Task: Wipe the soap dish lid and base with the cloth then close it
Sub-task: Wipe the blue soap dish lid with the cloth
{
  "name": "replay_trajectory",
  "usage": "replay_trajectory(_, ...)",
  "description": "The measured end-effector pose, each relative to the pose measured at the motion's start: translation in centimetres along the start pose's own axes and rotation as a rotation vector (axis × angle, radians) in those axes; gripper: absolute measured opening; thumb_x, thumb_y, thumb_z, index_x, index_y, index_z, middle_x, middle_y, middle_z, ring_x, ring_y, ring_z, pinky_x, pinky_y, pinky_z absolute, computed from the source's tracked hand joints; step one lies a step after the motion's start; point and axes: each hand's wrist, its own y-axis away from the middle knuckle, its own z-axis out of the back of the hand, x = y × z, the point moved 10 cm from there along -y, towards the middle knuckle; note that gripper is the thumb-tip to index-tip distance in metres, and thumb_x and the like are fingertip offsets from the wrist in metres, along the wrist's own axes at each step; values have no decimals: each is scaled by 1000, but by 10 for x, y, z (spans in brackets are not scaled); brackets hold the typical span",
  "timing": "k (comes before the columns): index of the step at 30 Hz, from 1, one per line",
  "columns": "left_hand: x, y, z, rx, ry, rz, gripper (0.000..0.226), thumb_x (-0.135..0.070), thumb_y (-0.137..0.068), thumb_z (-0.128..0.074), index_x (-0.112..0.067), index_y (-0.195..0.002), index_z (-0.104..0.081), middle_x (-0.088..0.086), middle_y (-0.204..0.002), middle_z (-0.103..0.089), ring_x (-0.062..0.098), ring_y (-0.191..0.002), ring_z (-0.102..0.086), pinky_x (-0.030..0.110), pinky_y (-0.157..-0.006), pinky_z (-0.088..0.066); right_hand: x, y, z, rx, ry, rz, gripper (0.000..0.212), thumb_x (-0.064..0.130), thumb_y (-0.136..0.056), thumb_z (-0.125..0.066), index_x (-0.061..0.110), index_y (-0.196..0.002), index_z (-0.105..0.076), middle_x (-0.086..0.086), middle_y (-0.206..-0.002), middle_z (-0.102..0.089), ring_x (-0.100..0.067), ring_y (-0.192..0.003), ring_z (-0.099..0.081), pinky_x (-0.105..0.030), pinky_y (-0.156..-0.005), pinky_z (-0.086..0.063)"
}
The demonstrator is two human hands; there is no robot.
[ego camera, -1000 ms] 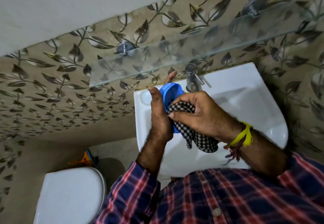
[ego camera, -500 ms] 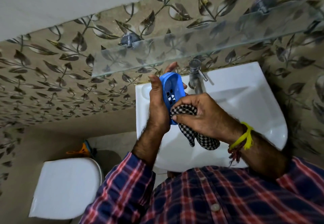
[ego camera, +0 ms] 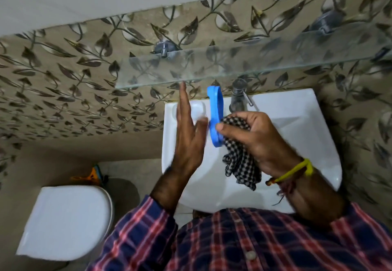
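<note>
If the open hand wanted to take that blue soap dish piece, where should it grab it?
Probably by the free upper rim. The blue soap dish piece stands on edge above the sink, its lower part already pinched with the checked cloth by the right hand. The left hand, open beside it, could come in from the left, thumb and fingers across the thin edge.

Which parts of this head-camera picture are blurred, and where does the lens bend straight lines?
Head view: the left hand is motion-smeared, its thumb ghosted; the right hand and blue soap dish piece look sharper; the glass shelf slants and the sink edges look skewed by the wide lens.
</note>
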Motion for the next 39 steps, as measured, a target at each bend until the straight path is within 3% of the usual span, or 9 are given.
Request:
replay_trajectory(2, -4, 20, -14, 145, -278, -385, 91, -72, -92, -43, -17, -160, -18, 7, -170, -9, 29, -157, -13, 46, -125, -17, -7, -3, 7, 21, -136, -150, 27, 16, -76, -75, -6, -89, -66, -10, -61, -59, -17, -49, -54, -25, -48, -49)
replay_trajectory(5, 3, 24, -22, 196, -391, -538, 94, -76, -85, -50, -22, -158, -23, 0, -170, -9, 37, -157, -5, 47, -126, -11, -13, -5, 0, 120, -241, -292, 26, 20, -74, -70, 1, -92, -65, -9, -60, -51, -11, -38, -48, -20, -42, -44)
replay_trajectory(8, -12, 18, -21, 151, -408, -660, 90, -78, -87, -44, -19, -153, -25, -3, -168, -19, 29, -157, -9, 64, -120, -20, -13, -5, -14, 217, -320, -347, 33, 19, -75, -70, 1, -101, -61, -12, -71, -44, -9, -37, -48, -22, -40, -46)
replay_trajectory(14, -44, 10, -18, 86, -490, -944, 92, -82, -88, -31, -11, -145, -39, 9, -146, -46, 24, -147, -38, 60, -122, -14, -13, 0, -42, 405, -499, -469, 14, 25, -79, -64, 15, -89, -66, 4, -53, -56, -6, -41, -48, -23, -48, -49)
replay_trajectory(20, -31, 3, -17, -15, -245, -657, 89, -76, -94, -24, 1, -134, -45, 14, -128, -53, 21, -126, -52, 68, -111, -32, -11, -11, -33, 256, -549, -286, 27, 18, -84, -66, 0, -104, -68, -16, -91, -69, -24, -74, -68, -33, -62, -61)
replay_trajectory(29, -13, 4, -24, 27, 107, -291, 95, -79, -90, -33, 1, -138, -51, 9, -148, -52, 44, -128, -53, 53, -106, -44, 7, -6, -13, 178, -363, -122, 21, -7, -87, -57, -11, -107, -62, -19, -87, -67, -21, -68, -68, -29, -63, -60)
replay_trajectory(32, 5, -8, -24, -13, 390, 9, 92, -87, -74, -48, -21, -136, -58, 21, -126, -63, 39, -113, -61, 58, -97, -47, 16, -4, -17, 101, -167, 34, 12, -11, -86, -61, -7, -97, -65, -12, -81, -70, -15, -69, -67, -25, -65, -57)
replay_trajectory(34, 11, -12, -22, 20, 385, 33, 104, -88, -78, -40, -6, -142, -50, 29, -116, -61, 35, -106, -59, 54, -95, -47, 26, 0, -21, 94, 45, 157, 10, -9, -85, -67, -7, -95, -67, -9, -81, -70, -13, -73, -66, -24, -67, -55)
replay_trajectory(39, 18, -4, -35, 63, 481, 156, 108, -92, -73, -38, -7, -138, -53, 3, -105, -69, 19, -101, -65, 32, -90, -51, 46, 0, -25, 59, 296, 338, 14, -8, -83, -69, -3, -97, -70, -13, -94, -72, -15, -89, -69, -31, -85, -56)
